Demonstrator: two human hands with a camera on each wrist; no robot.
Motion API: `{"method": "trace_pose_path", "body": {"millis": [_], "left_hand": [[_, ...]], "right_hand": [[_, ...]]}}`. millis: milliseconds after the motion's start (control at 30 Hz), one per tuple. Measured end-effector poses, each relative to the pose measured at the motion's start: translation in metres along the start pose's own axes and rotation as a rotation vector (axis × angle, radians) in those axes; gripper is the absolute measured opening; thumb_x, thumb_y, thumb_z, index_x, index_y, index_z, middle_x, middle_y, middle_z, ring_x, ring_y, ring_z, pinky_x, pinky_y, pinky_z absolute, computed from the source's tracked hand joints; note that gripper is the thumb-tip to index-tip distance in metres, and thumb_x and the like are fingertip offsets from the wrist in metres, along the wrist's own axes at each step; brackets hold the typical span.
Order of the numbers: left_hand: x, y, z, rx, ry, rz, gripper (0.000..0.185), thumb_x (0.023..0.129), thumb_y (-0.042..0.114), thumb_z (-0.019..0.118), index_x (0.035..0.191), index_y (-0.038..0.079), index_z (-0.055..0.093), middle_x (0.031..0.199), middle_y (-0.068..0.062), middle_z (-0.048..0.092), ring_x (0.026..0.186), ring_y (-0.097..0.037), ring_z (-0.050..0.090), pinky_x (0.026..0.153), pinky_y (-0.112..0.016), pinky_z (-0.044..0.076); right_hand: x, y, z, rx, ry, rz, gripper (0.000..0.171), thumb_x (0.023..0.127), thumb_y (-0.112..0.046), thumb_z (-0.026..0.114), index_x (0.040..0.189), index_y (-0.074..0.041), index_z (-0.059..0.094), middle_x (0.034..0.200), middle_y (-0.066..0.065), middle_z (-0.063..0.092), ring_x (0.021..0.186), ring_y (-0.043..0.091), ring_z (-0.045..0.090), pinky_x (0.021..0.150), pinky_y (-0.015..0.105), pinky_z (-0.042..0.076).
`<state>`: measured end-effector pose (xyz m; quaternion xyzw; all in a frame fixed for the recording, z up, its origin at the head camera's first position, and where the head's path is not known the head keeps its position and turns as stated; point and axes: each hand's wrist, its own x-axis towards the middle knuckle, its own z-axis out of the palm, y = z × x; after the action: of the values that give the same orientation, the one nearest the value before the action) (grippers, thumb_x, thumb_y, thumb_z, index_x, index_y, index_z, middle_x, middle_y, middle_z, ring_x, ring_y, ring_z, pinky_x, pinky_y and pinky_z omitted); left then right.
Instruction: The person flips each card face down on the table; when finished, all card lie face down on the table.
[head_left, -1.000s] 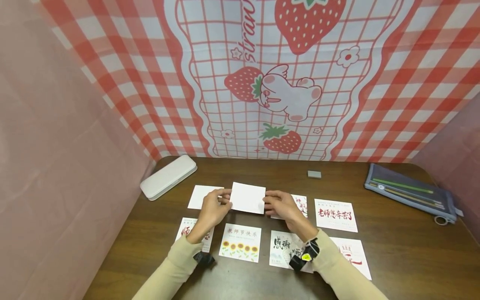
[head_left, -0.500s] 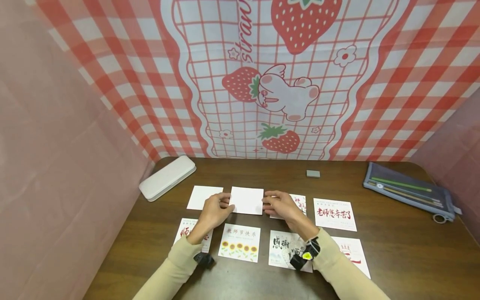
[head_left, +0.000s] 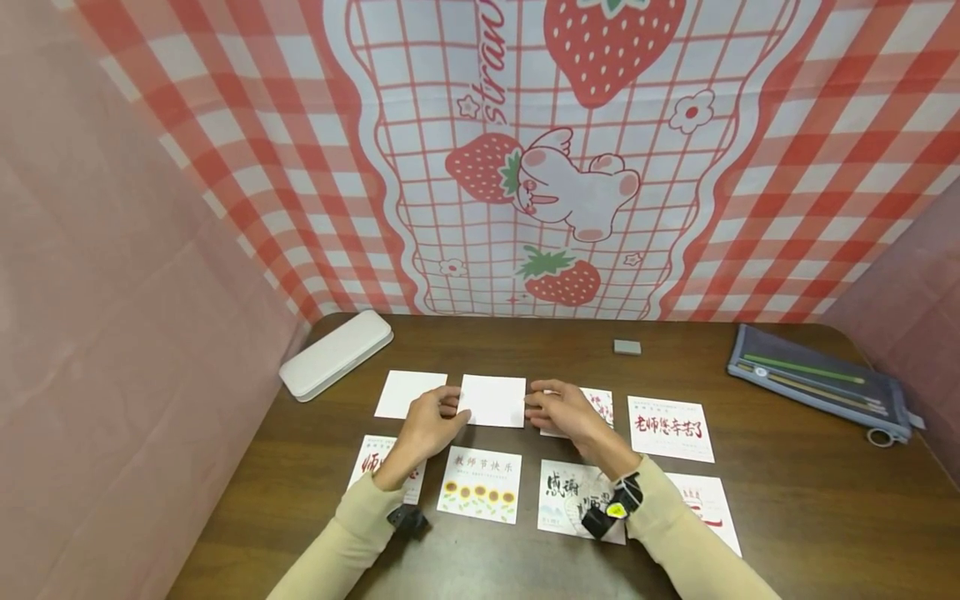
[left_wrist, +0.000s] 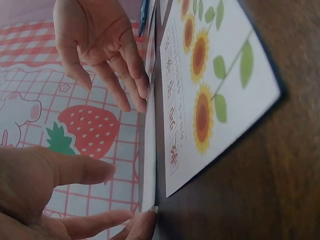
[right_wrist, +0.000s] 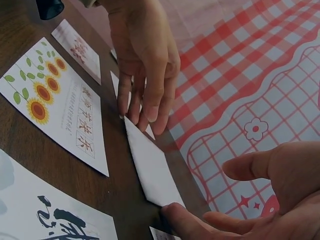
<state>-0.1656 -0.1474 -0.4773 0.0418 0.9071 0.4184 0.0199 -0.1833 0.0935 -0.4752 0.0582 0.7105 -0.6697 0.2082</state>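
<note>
A blank white card lies flat on the brown table, in the back row of cards. My left hand touches its left edge with straight fingers. My right hand touches its right edge with its fingertips, thumb lifted. In the right wrist view the card rests on the wood between both hands. Just in front of it lies a sunflower card, also seen as a sunflower card in the left wrist view.
Another blank card lies to the left, and printed cards with red lettering and black lettering lie around. A white case, a grey eraser and a blue pencil pouch sit further back. Checked cloth walls enclose the table.
The blank card was raised and tilted between my hands; it has come down and now lies flat in the row. Both hands sank slightly with it.
</note>
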Motion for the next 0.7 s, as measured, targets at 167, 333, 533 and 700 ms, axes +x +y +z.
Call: {"method": "trace_pose_path", "body": {"millis": [167, 333, 533, 700], "left_hand": [[0.0, 0.0, 0.001, 0.006, -0.005, -0.002, 0.044, 0.093, 0.011, 0.073, 0.131, -0.007, 0.065, 0.115, -0.023, 0.072, 0.104, -0.035, 0.073, 0.093, -0.046, 0.062], [-0.001, 0.002, 0.0, 0.026, 0.005, 0.008, 0.045, 0.094, 0.013, 0.073, 0.133, -0.006, 0.064, 0.116, -0.022, 0.072, 0.104, -0.034, 0.073, 0.091, -0.045, 0.063], [-0.003, 0.01, 0.004, -0.012, 0.018, 0.054, 0.047, 0.096, 0.013, 0.071, 0.138, -0.005, 0.06, 0.122, -0.025, 0.068, 0.109, -0.038, 0.071, 0.089, -0.042, 0.064], [-0.001, 0.021, 0.01, -0.079, -0.012, 0.128, 0.045, 0.097, 0.013, 0.07, 0.138, -0.004, 0.06, 0.122, -0.028, 0.068, 0.108, -0.041, 0.072, 0.09, -0.043, 0.065]], "right_hand": [[-0.005, -0.003, -0.008, 0.004, -0.024, -0.007, 0.053, 0.103, -0.014, 0.058, 0.151, 0.007, 0.045, 0.141, 0.031, 0.06, 0.115, 0.028, 0.071, 0.099, 0.033, 0.061], [-0.012, -0.009, -0.022, 0.003, -0.059, -0.048, 0.054, 0.107, -0.015, 0.051, 0.154, 0.008, 0.037, 0.151, 0.034, 0.05, 0.128, 0.039, 0.064, 0.107, 0.036, 0.057], [-0.02, -0.014, -0.042, -0.007, -0.038, -0.06, 0.058, 0.107, -0.018, 0.054, 0.156, 0.007, 0.036, 0.155, 0.032, 0.045, 0.129, 0.036, 0.063, 0.107, 0.035, 0.057], [-0.028, -0.013, -0.06, -0.027, -0.02, -0.07, 0.061, 0.107, -0.02, 0.055, 0.157, 0.007, 0.033, 0.159, 0.032, 0.04, 0.137, 0.04, 0.058, 0.108, 0.033, 0.056]]}}
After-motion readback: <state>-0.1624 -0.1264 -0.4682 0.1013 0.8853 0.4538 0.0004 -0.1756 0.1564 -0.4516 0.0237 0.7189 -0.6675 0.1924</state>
